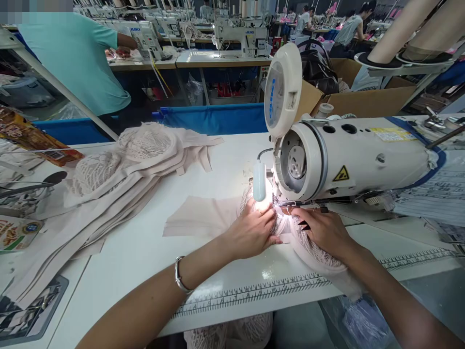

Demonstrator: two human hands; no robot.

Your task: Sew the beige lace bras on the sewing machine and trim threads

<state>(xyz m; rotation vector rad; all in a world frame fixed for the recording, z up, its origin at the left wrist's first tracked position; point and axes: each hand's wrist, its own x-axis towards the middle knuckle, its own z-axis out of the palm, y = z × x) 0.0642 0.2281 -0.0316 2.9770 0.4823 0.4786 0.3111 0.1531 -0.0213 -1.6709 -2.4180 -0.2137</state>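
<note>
A pale pink lace bra [307, 245] lies under the head of a white sewing machine [348, 155], lit by a small lamp. My left hand [252, 232] grips the bra just left of the needle area, fingers bent and thumb toward me. On the right, my right hand [323, 230] has its fingers closed on the lace edge close to the machine. A small dark pointed thing [304, 225] shows at its fingers; I cannot make out what it is. One flat wing of the bra [199, 216] stretches left over the white table. The needle and presser foot are mostly hidden.
A pile of similar bras [145, 150] lies at the left, by a brown snack packet [36, 138]. A ruler strip [254, 293] runs along the table's front edge. Thread cones [403, 29] stand upper right, above a cardboard box [363, 104]. A co-worker in turquoise [72, 63] sits ahead.
</note>
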